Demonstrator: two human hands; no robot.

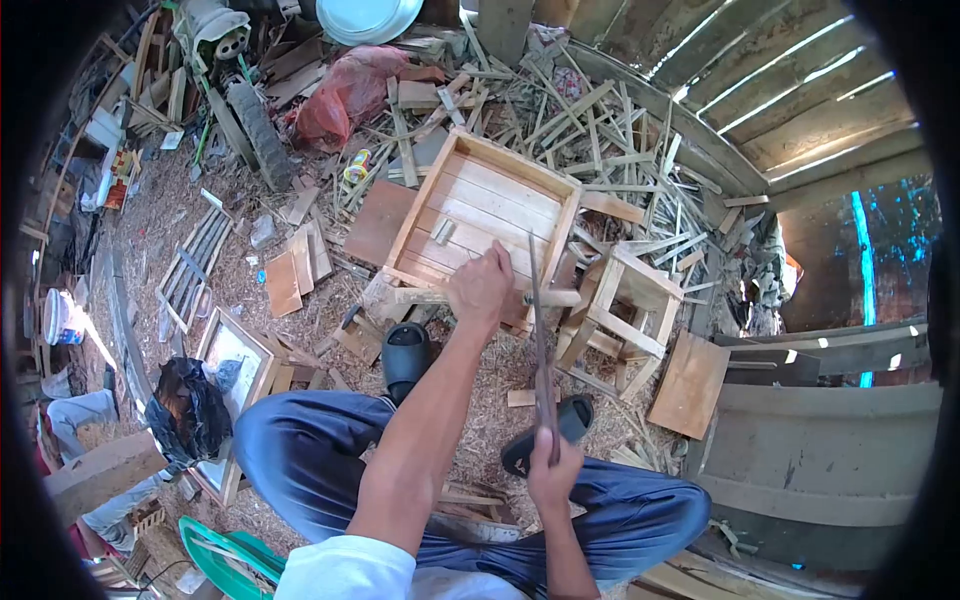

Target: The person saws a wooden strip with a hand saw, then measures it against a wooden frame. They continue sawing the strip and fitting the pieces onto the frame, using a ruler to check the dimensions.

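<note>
My left hand (pixel 481 287) is closed on a narrow wooden strip (pixel 425 296) that lies crosswise at the near edge of a shallow wooden tray (pixel 510 155). In my right hand (pixel 554 466) is the lower end of a long, thin, dark tool (pixel 543 370), perhaps a saw. Its blade points away from me and crosses the strip to the right of my left hand. A small wood piece (pixel 442 231) lies inside the tray.
Right of the tray stands a small wooden frame (pixel 625 320). Scrap sticks (pixel 600 130) are heaped behind. A red bag (pixel 350 95) lies upper left, a black bag (pixel 183 410) at left. Another person's legs (pixel 80 415) show at far left.
</note>
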